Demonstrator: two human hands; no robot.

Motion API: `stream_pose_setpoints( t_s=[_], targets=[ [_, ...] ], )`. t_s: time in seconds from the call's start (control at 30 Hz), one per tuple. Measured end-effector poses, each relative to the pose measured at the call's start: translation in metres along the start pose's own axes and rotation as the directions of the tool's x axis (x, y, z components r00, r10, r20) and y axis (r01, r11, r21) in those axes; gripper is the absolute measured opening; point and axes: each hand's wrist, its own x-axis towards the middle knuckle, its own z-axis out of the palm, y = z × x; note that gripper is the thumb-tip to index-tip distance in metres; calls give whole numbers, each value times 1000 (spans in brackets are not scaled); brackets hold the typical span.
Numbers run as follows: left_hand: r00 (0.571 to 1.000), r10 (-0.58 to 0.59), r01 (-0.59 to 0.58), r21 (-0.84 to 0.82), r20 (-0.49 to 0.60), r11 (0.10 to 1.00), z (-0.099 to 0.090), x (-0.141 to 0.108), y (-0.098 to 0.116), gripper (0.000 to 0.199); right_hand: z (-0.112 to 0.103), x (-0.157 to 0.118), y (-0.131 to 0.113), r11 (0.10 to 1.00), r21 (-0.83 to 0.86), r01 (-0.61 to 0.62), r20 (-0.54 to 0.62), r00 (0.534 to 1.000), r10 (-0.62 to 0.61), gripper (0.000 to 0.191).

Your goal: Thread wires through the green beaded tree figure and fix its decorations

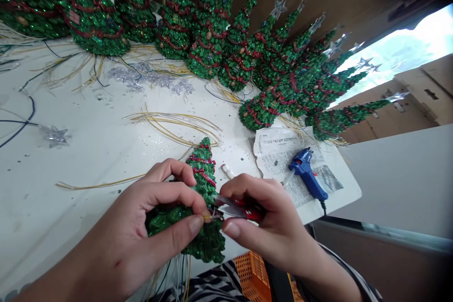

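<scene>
My left hand [120, 217] grips a small green glittery Christmas tree [203, 184] wound with red tinsel, holding it on its side near the lower trunk. My right hand [269, 226] is shut on small red-handled scissors [240, 210]. Their metal blades reach the tree, close to a thin pale wire end [210, 217] between my fingertips. The tree's middle is partly hidden behind my left fingers and the scissors.
A blue glue gun [306, 174] lies on newspaper [279, 155] at the right of the white table [71, 174]. Several finished trees with silver stars [54, 136] stand along the back, among loose yellow wires [173, 127]. An orange crate [251, 276] sits below the table's near edge.
</scene>
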Motion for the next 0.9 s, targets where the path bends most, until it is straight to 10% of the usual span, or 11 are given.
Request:
stream_pose_setpoints(
  t_s=[0.43, 0.9],
  targets=[
    [974, 219, -192, 294, -60, 936, -7, 3, 12, 17, 21, -9, 7, 987, -27, 156, -230, 960, -158, 10],
    [895, 347, -444, 482, 281, 755, -24, 25, 45, 20, 31, -12, 10, 977, -64, 205, -343, 915, -215, 16]
  ],
)
